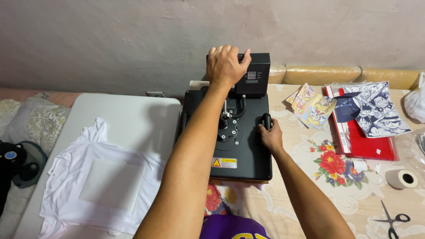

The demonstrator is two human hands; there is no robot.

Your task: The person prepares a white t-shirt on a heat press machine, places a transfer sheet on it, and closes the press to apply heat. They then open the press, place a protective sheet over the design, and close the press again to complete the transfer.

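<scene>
Centre of frame: a black flat-bed heat press machine (241, 146) sits on a table covered with a cream floral-patterned cloth (336, 194), its upper plate closed flat and bearing a yellow warning label near the lower edge.

Left hand (226, 65), upper centre: fingers curled over the top of the black control box with a small display and buttons (256, 75) at the rear of the press, gripping its upper left corner. The forearm runs diagonally from the lower centre across the plate.

Right hand (270, 135), just right of centre: closed around the black handle grip (266, 120) at the right edge of the upper plate.

Left of frame: a white folding table (133, 115) carries a white T-shirt (66, 194) laid flat, with a square white sheet (110, 185) resting on its chest area.

Right of frame: colourful cartoon print sheets (312, 106), a blue-and-white comic-pattern print (376, 108) and a red flat folder (367, 144) beneath it. Lower right: a roll of pale tape (401, 178) and black-handled scissors (392, 220), both well apart from the press.
</scene>
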